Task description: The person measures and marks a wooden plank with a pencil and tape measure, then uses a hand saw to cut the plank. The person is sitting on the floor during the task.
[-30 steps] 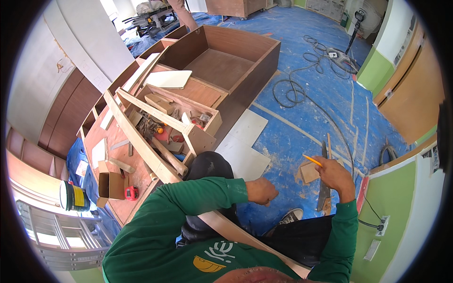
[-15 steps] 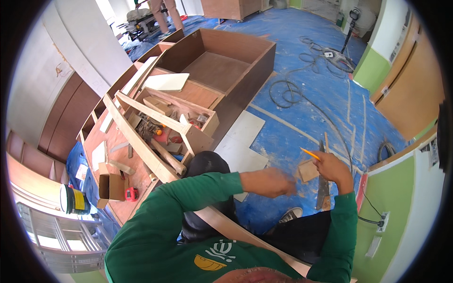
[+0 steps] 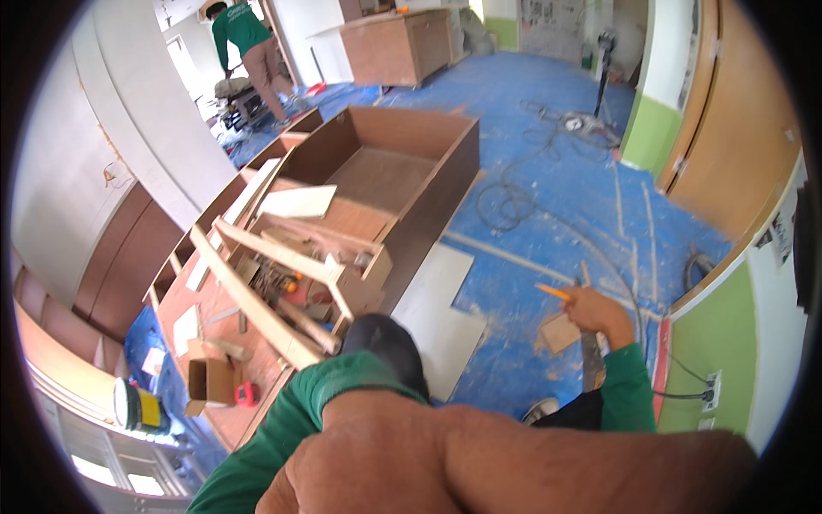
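My right hand is closed around an orange pencil, its tip toward the left. Below that hand a small square wood piece lies on the blue floor sheet, beside a dark flat strip partly hidden by my hand and leg. My left hand looms large and blurred at the lower edge, very close to the camera. One of its fingers stretches to the right; the others are bent or cut off by the frame. I see nothing held in it.
A wooden tool tray with tools and long battens rests on a reddish panel. Behind stands a brown open cabinet box. A cardboard box, red tape measure and bucket are left. Another person bends far back.
My left hand has risen from beside the right hand to close before the camera. My right hand keeps the pencil. The view has tilted up, showing more of the other person.
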`<state>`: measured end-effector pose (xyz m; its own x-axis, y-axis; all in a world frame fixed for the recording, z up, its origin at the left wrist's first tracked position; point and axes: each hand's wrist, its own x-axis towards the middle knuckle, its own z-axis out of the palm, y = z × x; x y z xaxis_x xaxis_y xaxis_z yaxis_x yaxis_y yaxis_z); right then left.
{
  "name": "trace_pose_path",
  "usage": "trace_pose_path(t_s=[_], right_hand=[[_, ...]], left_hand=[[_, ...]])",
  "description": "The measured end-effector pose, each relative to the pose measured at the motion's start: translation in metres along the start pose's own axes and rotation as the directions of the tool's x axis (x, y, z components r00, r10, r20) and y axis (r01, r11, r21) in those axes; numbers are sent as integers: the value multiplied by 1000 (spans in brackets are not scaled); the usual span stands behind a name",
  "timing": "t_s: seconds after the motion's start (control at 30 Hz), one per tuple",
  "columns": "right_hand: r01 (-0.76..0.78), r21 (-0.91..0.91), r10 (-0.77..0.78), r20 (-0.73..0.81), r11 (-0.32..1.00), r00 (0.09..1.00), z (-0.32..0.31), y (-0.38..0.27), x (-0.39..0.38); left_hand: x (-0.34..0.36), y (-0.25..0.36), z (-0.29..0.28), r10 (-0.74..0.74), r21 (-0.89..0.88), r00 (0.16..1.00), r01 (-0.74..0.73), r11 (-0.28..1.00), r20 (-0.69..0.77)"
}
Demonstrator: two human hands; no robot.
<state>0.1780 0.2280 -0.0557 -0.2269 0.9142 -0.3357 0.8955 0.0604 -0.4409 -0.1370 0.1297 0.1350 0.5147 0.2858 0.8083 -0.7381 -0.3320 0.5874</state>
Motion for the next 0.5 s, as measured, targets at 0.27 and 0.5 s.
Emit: trace_pose_path(t_s=[0.27,0.5], right_hand=[[-70,-83,71,13,994,997,12,-3,-2],[-48,-138,47,-15,989,999,6,0,3]], left_hand=[[-13,-25,4,-134,-24,982,138,990,135],[-23,-22,18,-202,-23,960,210,977,194]])
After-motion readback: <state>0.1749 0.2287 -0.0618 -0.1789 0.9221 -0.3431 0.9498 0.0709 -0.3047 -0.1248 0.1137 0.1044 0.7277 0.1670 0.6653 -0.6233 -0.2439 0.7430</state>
